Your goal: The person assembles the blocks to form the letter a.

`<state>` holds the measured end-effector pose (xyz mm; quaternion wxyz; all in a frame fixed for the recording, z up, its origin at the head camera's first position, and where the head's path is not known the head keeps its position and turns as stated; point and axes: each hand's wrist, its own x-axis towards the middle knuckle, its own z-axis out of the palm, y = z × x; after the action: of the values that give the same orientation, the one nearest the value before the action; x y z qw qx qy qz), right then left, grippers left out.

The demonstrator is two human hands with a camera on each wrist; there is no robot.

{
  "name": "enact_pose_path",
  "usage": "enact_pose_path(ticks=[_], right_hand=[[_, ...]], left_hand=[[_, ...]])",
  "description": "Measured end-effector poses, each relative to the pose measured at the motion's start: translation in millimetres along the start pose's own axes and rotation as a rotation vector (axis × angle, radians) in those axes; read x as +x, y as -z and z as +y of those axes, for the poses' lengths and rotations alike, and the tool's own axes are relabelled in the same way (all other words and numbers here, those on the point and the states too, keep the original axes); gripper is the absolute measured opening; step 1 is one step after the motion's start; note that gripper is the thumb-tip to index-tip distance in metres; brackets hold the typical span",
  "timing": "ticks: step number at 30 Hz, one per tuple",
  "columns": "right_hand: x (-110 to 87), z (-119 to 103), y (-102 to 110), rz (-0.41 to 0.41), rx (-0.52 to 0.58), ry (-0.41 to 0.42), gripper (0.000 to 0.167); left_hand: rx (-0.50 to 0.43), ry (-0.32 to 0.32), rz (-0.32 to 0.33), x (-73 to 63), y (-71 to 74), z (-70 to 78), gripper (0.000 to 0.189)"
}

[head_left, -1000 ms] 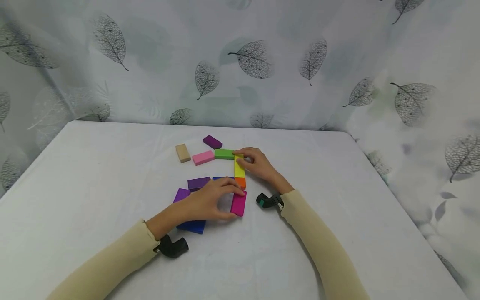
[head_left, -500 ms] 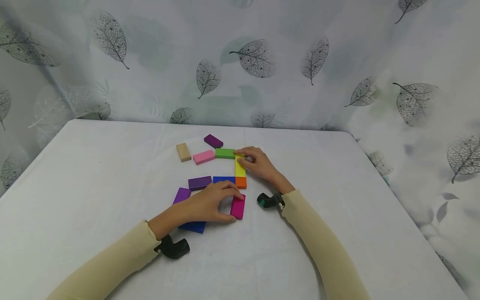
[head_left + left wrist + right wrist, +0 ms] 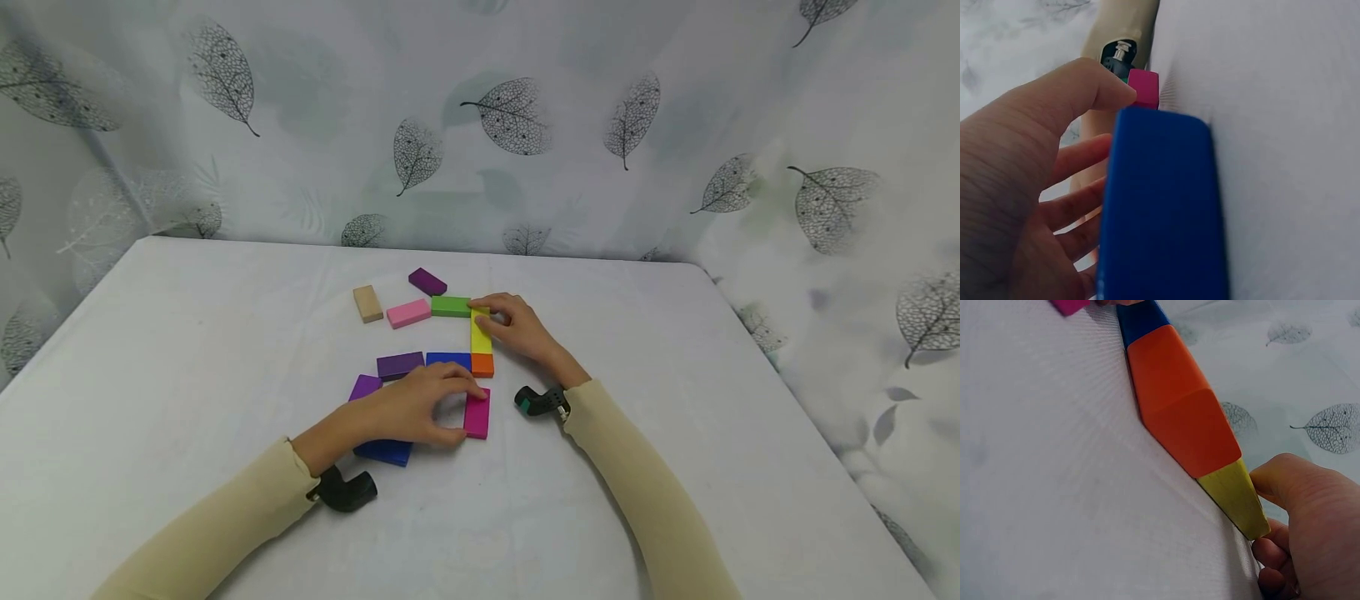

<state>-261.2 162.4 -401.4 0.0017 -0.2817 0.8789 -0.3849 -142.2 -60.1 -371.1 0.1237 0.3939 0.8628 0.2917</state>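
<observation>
Nearest, a blue block (image 3: 384,452) lies partly hidden under the left hand (image 3: 405,408); that hand is half spread, thumb and fingertips pinching the magenta block (image 3: 477,414) by its two ends, probably to leave its long sides free; the magenta block sits just short of the orange block (image 3: 482,365); this abuts the yellow block (image 3: 481,337), which the right hand (image 3: 521,332), fingers curled, pinches, apparently for steadiness; beyond, the green block (image 3: 451,307) adjoins yellow's far end.
</observation>
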Motion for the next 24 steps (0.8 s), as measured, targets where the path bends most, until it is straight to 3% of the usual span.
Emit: enact_pose_path(ticks=[16, 24], right_hand=[[1.0, 0.7, -1.7, 0.002, 0.002, -0.014, 0.033], [-0.3, 0.0, -1.0, 0.005, 0.000, -0.002, 0.033]], left_hand=[[-0.007, -0.014, 0.057, 1.7, -2.1, -4.2, 0.041], [0.072, -0.063, 0.094, 2.1, -3.8, -3.2, 0.040]])
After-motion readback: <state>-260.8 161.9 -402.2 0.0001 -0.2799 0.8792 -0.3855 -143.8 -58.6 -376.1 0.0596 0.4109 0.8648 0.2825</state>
